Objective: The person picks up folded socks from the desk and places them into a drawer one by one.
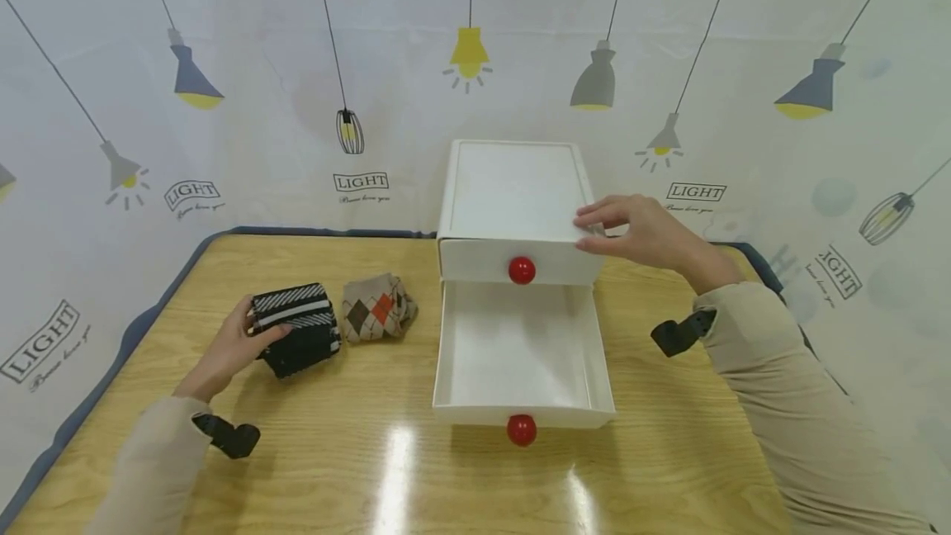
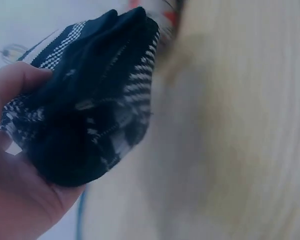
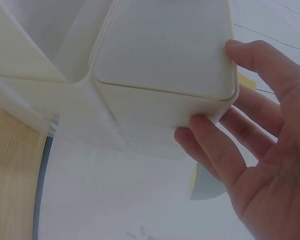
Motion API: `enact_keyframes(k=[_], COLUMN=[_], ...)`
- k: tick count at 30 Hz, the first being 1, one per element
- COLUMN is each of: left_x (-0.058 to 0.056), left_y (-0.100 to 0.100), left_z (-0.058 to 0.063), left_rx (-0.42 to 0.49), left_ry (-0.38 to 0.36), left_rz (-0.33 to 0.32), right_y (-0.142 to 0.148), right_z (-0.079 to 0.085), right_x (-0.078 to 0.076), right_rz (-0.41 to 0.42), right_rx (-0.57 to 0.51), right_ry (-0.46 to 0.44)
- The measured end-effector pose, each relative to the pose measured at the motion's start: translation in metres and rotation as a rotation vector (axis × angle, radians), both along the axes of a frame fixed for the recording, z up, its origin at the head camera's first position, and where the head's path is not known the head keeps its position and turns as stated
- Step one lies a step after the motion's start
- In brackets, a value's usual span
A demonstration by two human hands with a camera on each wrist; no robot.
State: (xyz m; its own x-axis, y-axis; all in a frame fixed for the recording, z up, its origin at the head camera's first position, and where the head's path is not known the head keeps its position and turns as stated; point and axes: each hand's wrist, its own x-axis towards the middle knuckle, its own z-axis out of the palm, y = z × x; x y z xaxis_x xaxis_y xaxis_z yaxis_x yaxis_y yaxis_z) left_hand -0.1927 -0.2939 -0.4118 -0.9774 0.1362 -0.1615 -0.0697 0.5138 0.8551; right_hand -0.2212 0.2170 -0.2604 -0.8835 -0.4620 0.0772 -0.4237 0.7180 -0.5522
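At the left, my left hand point(image 1: 234, 353) holds a folded pair of black-and-white patterned socks point(image 1: 305, 329), thumb on one side. Up close in the left wrist view, the bundle point(image 2: 100, 95) shows its dark underside, above the wooden surface. A beige argyle pair of socks point(image 1: 375, 312) lies folded to its right. My right hand point(image 1: 646, 234) rests on the top right front corner of a white drawer cabinet point(image 1: 513, 188). In the right wrist view, its fingers point(image 3: 215, 145) touch the cabinet's side. The lower drawer point(image 1: 475, 415) is pulled out with nothing in it; the upper one point(image 1: 475, 258) is closed.
Both drawers have round red knobs, the upper knob point(image 1: 522, 270) and the lower knob point(image 1: 522, 430). Everything stands on a wooden table point(image 1: 312, 452). A white sheet printed with lamps point(image 1: 275, 89) hangs behind it and along the sides.
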Motion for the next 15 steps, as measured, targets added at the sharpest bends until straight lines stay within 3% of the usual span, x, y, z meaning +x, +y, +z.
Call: enact_keyframes(k=[7, 13, 15], left_x=[0.006, 0.013, 0.016], left_y=[0.032, 0.077, 0.093], left_z=[0.036, 0.067, 0.076], left_rx=[0.101, 0.295, 0.344], left_ry=[0.177, 0.291, 0.295], left_rz=[-0.055, -0.225, -0.275], right_y=[0.001, 0.000, 0.000], right_z=[0.000, 0.000, 0.000], right_x=[0.000, 0.000, 0.000], right_rz=[-0.008, -0.001, 0.003], right_rx=[-0.008, -0.007, -0.006], right_ry=[-0.008, 0.002, 0.006])
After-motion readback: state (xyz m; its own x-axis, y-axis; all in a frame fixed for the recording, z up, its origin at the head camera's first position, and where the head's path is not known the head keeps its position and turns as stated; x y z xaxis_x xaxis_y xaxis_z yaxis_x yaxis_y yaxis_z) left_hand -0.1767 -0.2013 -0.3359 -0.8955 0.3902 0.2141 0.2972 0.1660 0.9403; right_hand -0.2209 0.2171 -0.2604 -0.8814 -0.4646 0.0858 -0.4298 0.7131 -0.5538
